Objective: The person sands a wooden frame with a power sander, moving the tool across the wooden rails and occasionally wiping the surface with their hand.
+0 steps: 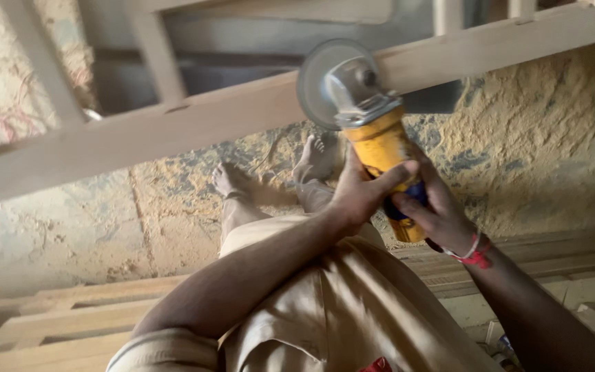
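Both my hands hold a yellow angle grinder (pixel 379 141). My left hand (pixel 363 191) wraps around its body from the left. My right hand (pixel 436 213), with a red thread on the wrist, grips the rear end of the tool. The grey disc (pixel 319 84) and metal head of the grinder rest against a long pale wooden rail (pixel 173 127) that runs across the view as part of a wooden frame. My bare feet (pixel 232 179) stand on the floor just below the rail.
Sawdust (pixel 538 138) covers the concrete floor. Upright bars of the wooden frame (pixel 156 58) rise from the rail at the top left. Stacked wooden planks (pixel 63 320) lie at the lower left, and more moulded boards (pixel 552 258) at the right.
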